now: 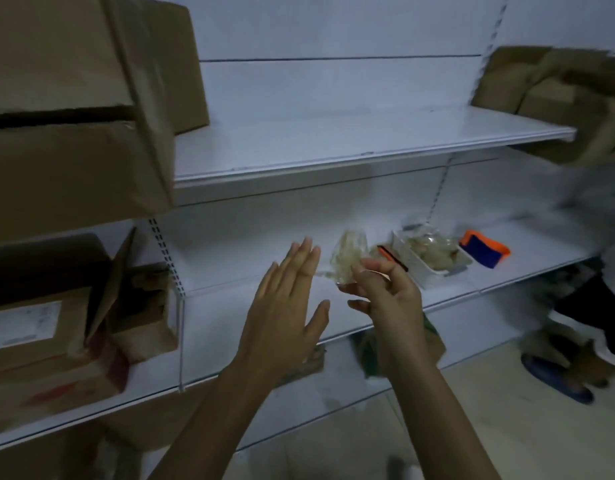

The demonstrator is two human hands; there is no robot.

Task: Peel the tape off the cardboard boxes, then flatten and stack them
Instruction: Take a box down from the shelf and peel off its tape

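My right hand [385, 296] pinches a crumpled wad of clear tape [347, 259] above the middle shelf [229, 327]. My left hand [285, 303] is flat and open just left of the wad, fingers straight and pointing up. Large cardboard boxes [74, 109] fill the upper left shelf. On the middle shelf at left sits another cardboard box with a white label [39, 334], beside a smaller opened box [143, 317]. A further box [548, 91] sits at the upper right, blurred.
A white tray [434, 271] holding more crumpled tape stands on the middle shelf at right, with an orange and blue object [484, 251] beyond it. The upper shelf [333, 147] is white. A person's legs and a dark sandal [555, 379] stand at lower right.
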